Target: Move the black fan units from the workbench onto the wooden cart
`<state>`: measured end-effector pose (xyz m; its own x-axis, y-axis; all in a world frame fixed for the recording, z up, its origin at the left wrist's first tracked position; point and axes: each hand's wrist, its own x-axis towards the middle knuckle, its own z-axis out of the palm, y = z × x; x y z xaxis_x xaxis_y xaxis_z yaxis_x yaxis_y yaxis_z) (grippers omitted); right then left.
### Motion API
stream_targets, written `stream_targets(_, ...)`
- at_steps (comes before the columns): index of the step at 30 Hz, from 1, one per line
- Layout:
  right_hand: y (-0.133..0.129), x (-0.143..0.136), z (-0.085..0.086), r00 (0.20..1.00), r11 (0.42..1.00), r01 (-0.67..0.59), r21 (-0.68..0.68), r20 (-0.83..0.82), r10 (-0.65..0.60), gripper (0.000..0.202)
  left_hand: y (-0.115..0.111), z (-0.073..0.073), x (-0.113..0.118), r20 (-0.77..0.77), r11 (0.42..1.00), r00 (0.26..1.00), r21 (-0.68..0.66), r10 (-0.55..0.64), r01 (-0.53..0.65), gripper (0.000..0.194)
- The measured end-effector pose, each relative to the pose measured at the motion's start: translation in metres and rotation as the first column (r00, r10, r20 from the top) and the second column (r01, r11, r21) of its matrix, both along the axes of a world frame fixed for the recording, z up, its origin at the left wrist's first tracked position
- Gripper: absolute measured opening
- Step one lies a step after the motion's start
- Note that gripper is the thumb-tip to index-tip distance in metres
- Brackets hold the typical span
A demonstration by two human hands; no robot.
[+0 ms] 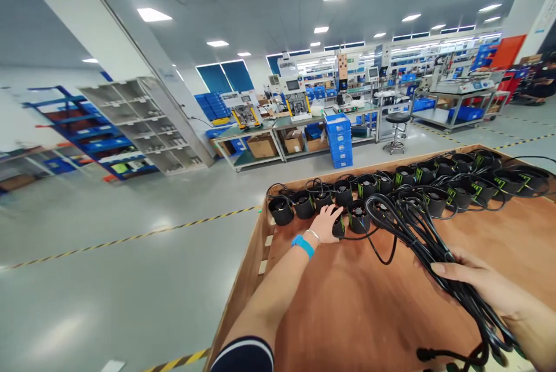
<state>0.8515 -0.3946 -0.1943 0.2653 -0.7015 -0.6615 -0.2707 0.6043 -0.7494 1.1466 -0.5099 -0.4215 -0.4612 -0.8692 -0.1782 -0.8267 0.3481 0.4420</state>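
Observation:
My left hand [325,225] reaches to the near row of black cylindrical fans and is closed round the side of one black fan [339,226], which stands upright on the wooden board. Part of that fan is hidden behind my fingers. In my right hand [471,279] is a thick coiled bundle of black power cord [423,239], held up over the board. A plug [425,354] hangs from the bundle low in the view. Just right of my left hand stands another fan [358,217], and a loose cord loop [384,259] lies on the board.
A shallow wooden crate [243,279] with low side walls holds the fans, several in rows with cords lying across them. Beyond it are stacked blue bins [340,140], a stool [395,128] and workbenches [278,128]. Shelving [143,123] stands left. A person [542,82] is far right.

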Motion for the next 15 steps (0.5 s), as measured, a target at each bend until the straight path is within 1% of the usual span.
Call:
stream_targets(1,-0.001,0.000,0.001,0.999,1.000,-0.028,-0.007,-0.028,0.028,0.067,0.008,0.017,0.002,-0.009,1.000,1.000,0.013,0.002,-0.002,0.133)
stream_targets(2,-0.003,0.000,0.002,0.995,0.997,-0.072,-0.013,-0.074,0.071,0.068,0.018,0.037,0.004,-0.031,1.000,0.999,0.022,0.017,-0.017,0.147)
stream_targets(3,-0.004,0.002,0.004,0.982,0.991,-0.132,-0.014,-0.141,0.128,0.071,0.031,0.060,0.005,-0.173,0.996,0.984,-0.070,0.035,-0.048,0.141)
stream_targets(4,-0.006,0.005,0.007,0.957,0.979,-0.203,-0.002,-0.214,0.198,0.075,0.045,0.083,0.005,-0.339,0.959,0.938,-0.234,0.070,-0.156,0.127)
stream_targets(5,-0.008,0.009,0.009,0.917,0.958,-0.286,0.021,-0.284,0.280,0.077,0.059,0.106,0.004,-0.450,0.875,0.893,-0.435,-0.005,-0.214,0.120)
stream_targets(6,-0.009,0.013,0.010,0.872,0.932,-0.358,0.054,-0.337,0.355,0.076,0.073,0.126,0.002,-0.435,0.734,0.890,-0.647,-0.134,-0.205,0.120)
stream_targets(7,-0.010,0.019,0.011,0.836,0.906,-0.409,0.104,-0.355,0.418,0.072,0.084,0.141,-0.002,-0.325,0.644,0.927,-0.753,-0.186,-0.134,0.108)
stream_targets(8,-0.010,0.025,0.011,0.829,0.891,-0.421,0.172,-0.325,0.455,0.066,0.092,0.152,-0.005,-0.209,0.584,0.950,-0.811,-0.231,-0.036,0.086)
stream_targets(9,-0.010,0.030,0.010,0.853,0.881,-0.410,0.237,-0.243,0.462,0.061,0.098,0.159,-0.009,-0.088,0.556,0.955,-0.826,-0.282,0.088,0.069)
stream_targets(10,-0.009,0.035,0.007,0.889,0.874,-0.390,0.292,-0.128,0.439,0.057,0.101,0.161,-0.013,-0.004,0.561,0.946,-0.806,-0.323,0.189,0.058)
stream_targets(11,-0.007,0.038,0.004,0.922,0.868,-0.359,0.344,-0.013,0.386,0.055,0.104,0.162,-0.016,0.047,0.575,0.934,-0.777,-0.353,0.257,0.055)
stream_targets(12,-0.005,0.041,0.000,0.941,0.861,-0.335,0.382,0.100,0.322,0.055,0.106,0.162,-0.018,0.073,0.589,0.927,-0.753,-0.369,0.294,0.055)
stream_targets(13,-0.004,0.043,-0.005,0.952,0.872,-0.303,0.384,0.172,0.255,0.053,0.109,0.162,-0.020,0.080,0.597,0.925,-0.743,-0.370,0.303,0.055)
stream_targets(14,-0.002,0.044,-0.009,0.960,0.895,-0.263,0.361,0.194,0.203,0.051,0.112,0.164,-0.022,0.089,0.591,0.925,-0.746,-0.368,0.307,0.054)
stream_targets(15,-0.001,0.046,-0.012,0.970,0.917,-0.220,0.333,0.174,0.169,0.047,0.117,0.166,-0.024,0.103,0.576,0.925,-0.756,-0.365,0.312,0.053)
